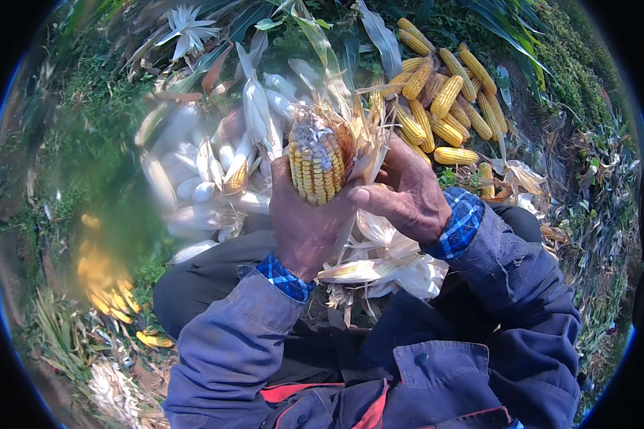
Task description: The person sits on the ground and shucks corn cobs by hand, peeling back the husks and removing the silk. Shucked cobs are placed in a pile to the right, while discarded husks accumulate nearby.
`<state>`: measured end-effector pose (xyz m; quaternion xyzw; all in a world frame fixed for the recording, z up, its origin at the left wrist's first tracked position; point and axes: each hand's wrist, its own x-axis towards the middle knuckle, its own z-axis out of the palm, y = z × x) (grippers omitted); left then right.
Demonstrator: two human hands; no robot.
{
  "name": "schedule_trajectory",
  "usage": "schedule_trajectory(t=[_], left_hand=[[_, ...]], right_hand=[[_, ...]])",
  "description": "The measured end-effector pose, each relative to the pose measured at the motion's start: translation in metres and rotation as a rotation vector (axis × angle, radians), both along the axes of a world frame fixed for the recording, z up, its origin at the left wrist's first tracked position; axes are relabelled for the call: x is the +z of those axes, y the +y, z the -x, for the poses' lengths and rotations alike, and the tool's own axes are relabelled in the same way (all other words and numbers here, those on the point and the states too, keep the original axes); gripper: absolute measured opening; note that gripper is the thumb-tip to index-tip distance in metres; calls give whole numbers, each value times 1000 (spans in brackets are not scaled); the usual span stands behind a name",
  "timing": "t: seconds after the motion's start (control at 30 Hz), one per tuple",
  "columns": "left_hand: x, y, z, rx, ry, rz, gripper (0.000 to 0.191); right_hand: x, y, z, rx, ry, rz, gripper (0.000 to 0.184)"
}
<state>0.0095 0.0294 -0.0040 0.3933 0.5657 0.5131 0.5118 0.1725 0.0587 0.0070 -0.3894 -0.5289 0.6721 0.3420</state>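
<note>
My left hand [308, 225] grips an ear of corn [316, 166] with its yellow kernels bare. Its tip looks greyish and mouldy, with rough damaged kernels. Peeled dry husk [369, 145] hangs off the ear's right side, and my right hand [408, 195] has its thumb and fingers closed on that husk. Brown silk shows between the kernels and the husk. Beneath both hands, loose pale husks [386, 273] lie between my legs. The ear's base is hidden by my left hand.
Ahead to the left lies a heap of ears in pale husks [209, 161], partly blurred. Husked yellow ears [451, 102] are piled at the upper right. More yellow ears [107, 289] lie at the lower left. Green leaves [510, 32] and weeds border the ground.
</note>
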Motion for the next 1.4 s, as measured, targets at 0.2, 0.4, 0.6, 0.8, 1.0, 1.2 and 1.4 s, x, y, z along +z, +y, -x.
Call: schedule_trajectory(t=[0.2,0.4,0.6,0.8,1.0,1.2,1.4], left_hand=[[-5,-12,-10,-117,-262,4,64],[-2,-11,-6,-156,-344,-26,60],[0,-6,-10,-24,-393,15,45],[-19,29,46,220,-601,211,42],[-31,43,90,493,-313,89,41],[-18,40,81,291,-268,-64,57],[-13,34,51,17,-537,-27,67]], right_hand=[[-7,-11,14,-243,143,-88,29],[-19,-7,9,-354,-269,-658,7],[-4,-2,9,-297,-238,-415,14],[19,-19,-6,146,-218,-664,28],[24,-36,-37,795,-299,-454,29],[-5,-33,-63,1016,-329,-305,61],[-14,-6,-49,189,-321,-198,50]])
